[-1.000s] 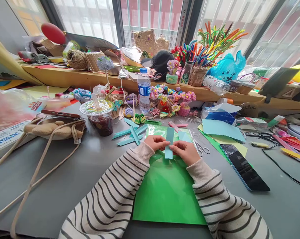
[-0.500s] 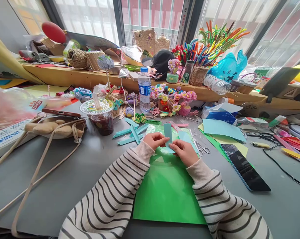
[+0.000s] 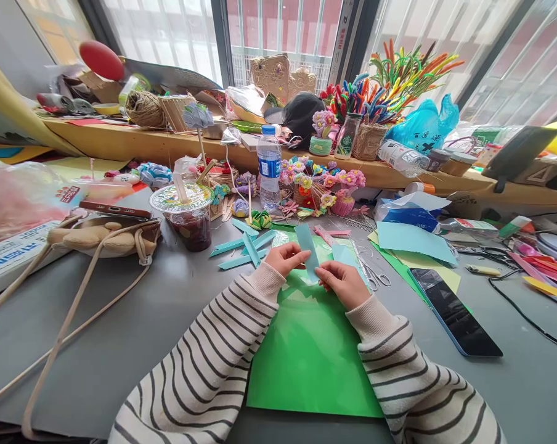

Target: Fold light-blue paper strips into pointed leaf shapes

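A light-blue paper strip (image 3: 308,245) stands between my two hands, tilted a little to the left. My left hand (image 3: 288,258) pinches its left edge, and my right hand (image 3: 342,280) grips its lower right corner between thumb and fingers. Both hands are above a glossy green sheet (image 3: 313,357). Another piece of light-blue paper (image 3: 345,253) lies behind my right hand. To the left of my left hand, several folded blue strips (image 3: 249,248) lie crossed in a loose pile.
Scissors (image 3: 378,277) lie just right of my right hand. Farther right are a smartphone (image 3: 454,311) and a blue sheet (image 3: 417,242) on other paper. A drink cup (image 3: 186,225) and a water bottle (image 3: 269,169) stand at the back left, near a bag (image 3: 100,237) with straps.
The blue strip has tipped to the left at its top; before, it stood nearly upright. My hands have barely moved and still hold it.
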`<action>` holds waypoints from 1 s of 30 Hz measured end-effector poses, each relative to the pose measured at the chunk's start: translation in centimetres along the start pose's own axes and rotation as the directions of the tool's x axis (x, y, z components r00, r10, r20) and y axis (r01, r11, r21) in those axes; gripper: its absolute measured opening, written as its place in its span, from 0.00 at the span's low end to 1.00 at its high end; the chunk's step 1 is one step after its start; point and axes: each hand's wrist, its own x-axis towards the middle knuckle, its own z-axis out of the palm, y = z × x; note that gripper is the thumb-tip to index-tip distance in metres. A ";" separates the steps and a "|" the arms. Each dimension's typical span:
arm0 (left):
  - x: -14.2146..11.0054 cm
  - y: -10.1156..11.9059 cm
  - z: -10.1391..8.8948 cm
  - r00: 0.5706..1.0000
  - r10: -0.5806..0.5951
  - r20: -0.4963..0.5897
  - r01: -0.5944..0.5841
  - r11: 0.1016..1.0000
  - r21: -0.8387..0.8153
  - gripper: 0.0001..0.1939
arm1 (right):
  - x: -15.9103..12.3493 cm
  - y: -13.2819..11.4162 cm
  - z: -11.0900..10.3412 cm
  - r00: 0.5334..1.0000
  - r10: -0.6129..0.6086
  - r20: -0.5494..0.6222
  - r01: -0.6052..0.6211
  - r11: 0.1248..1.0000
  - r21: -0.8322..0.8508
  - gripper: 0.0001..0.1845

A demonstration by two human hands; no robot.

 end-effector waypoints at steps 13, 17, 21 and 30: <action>0.4 0.1 -0.3 0.971 -0.160 -0.176 0.131 0.978 -0.164 0.16 | -0.2 -0.2 -0.9 0.977 -0.085 -0.196 0.071 0.995 -0.073 0.14; 0.4 0.3 -0.5 0.964 -0.188 -0.190 0.144 0.964 -0.222 0.17 | 0.0 0.1 -1.4 0.958 -0.062 -0.281 0.060 0.998 -0.018 0.14; 0.3 0.2 -0.4 0.975 -0.162 -0.151 0.137 0.977 -0.163 0.17 | 0.0 0.1 -1.5 0.959 -0.050 -0.279 0.064 0.997 0.039 0.15; 0.5 -0.8 -0.7 0.988 0.149 -0.035 -0.132 0.944 0.301 0.21 | -0.4 0.0 -1.6 0.952 -0.118 -0.282 0.075 0.984 -0.159 0.14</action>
